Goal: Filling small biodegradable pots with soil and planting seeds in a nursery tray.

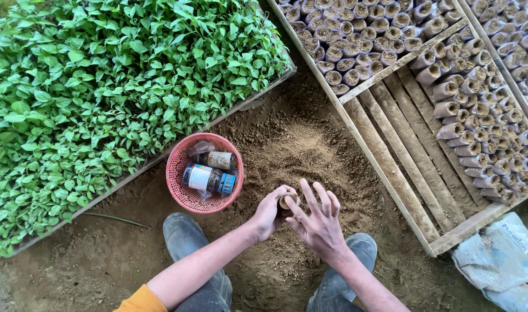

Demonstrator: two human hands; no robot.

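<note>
Soil-filled paper pot [287, 200] between both hands

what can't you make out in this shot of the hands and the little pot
- Small soil pot, head view: mostly hidden by the left hand and right hand.
- Bottles in the pink basket: contents too small to tell.
- White sack: cut off by the frame edge.

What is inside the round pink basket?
Inside the round pink plastic basket lie two small bottles and crumpled clear plastic. Whatever lies beneath them is covered.
</note>
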